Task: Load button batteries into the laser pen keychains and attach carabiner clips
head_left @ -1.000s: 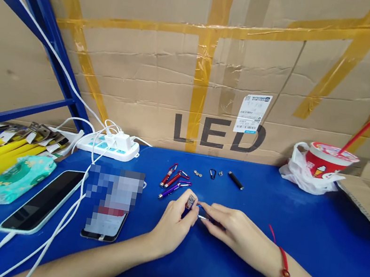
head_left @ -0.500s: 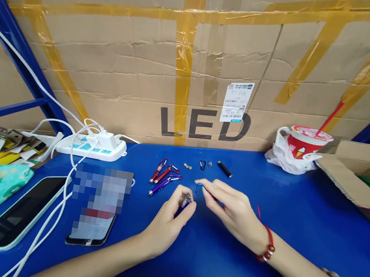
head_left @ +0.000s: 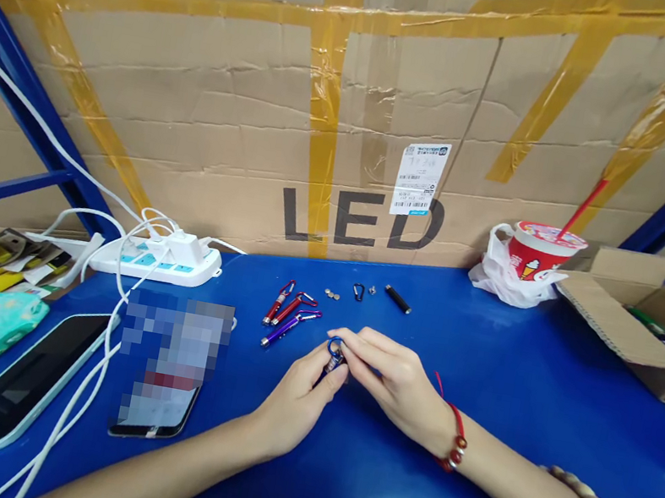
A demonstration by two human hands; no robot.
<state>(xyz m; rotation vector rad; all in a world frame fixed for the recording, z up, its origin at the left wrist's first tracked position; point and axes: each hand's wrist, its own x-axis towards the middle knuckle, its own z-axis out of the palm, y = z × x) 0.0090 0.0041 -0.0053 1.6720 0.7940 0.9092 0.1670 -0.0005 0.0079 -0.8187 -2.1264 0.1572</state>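
Whereas half a second ago the small blue curved metal clip (head_left: 335,344) was clear of the left hand, it now sits right at the silvery end of the slim dark cylinder (head_left: 334,363). Judgement: the two pieces are now being handled as a pair, no longer apart. Whether they are joined or merely touching cannot be told; fingers cover the contact.

Left hand (head_left: 293,403): fingers curled closed round the cylinder, thumb on the near side, metallic end showing between thumb and forefinger. Lower part of the cylinder hidden in the grip.

Right hand (head_left: 403,382): thumb and fingertips pinched on the clip, other fingers loosely bent; fingertips just beside the left thumb.

Position: both pieces held above the middle of the smooth blue tabletop (head_left: 394,483).

Far and slightly left of the hands: two red metal tubes with clips (head_left: 287,308), and nearer, a purple metal tube with a clip (head_left: 285,330). Farther off, left to right: small round silvery discs (head_left: 332,294), a black metal carabiner (head_left: 358,291), a tiny metallic piece (head_left: 372,290), a thin black cylinder (head_left: 398,299) lying flat.
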